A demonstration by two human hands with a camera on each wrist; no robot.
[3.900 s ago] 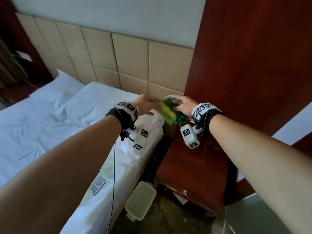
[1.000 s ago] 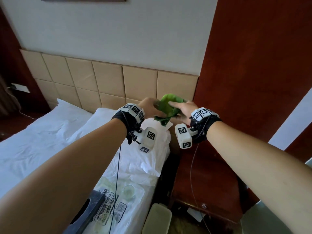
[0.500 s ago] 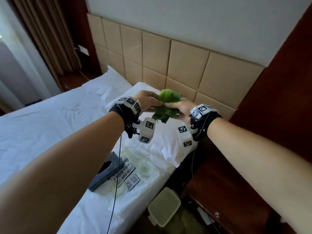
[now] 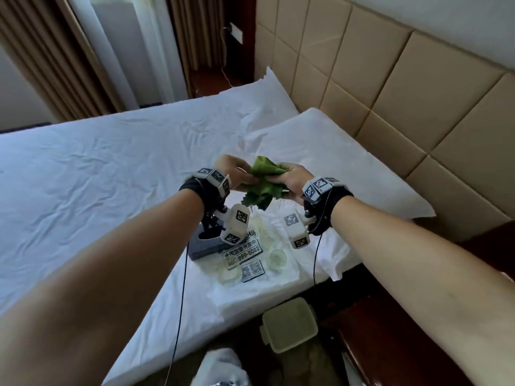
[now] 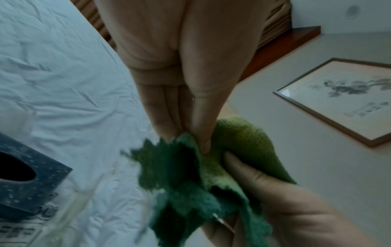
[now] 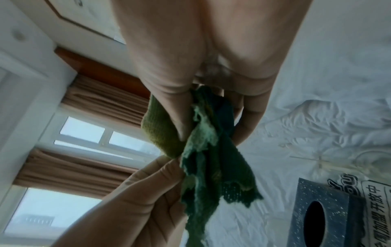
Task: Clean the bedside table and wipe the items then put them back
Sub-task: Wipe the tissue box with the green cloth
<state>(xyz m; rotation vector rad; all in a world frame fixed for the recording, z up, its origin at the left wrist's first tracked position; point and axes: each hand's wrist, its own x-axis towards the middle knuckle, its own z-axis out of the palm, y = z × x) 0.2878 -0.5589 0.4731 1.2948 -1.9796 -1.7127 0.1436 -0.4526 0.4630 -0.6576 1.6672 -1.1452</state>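
Observation:
A crumpled green cloth (image 4: 264,182) hangs between both hands above the bed. My left hand (image 4: 237,174) pinches its left edge between thumb and fingers (image 5: 201,142). From the other side my right hand (image 4: 289,179) grips the cloth (image 6: 211,167) with curled fingers (image 6: 243,130). Below the hands, on the white sheet, lie a dark grey tissue box (image 4: 206,246), a printed clear plastic sheet (image 4: 245,254) and a small clear glass (image 4: 277,257). The red-brown bedside table (image 4: 390,344) shows at the lower right, away from the hands.
A pale green lidded bin (image 4: 289,324) stands on the floor between bed and table. Two white pillows (image 4: 334,151) lie against the padded beige headboard (image 4: 404,93). Curtains and a window (image 4: 117,37) are at the far left.
The view has swung left from the bedside table to the bed. Both hands have kept hold of the green cloth and now hover over the items on the sheet.

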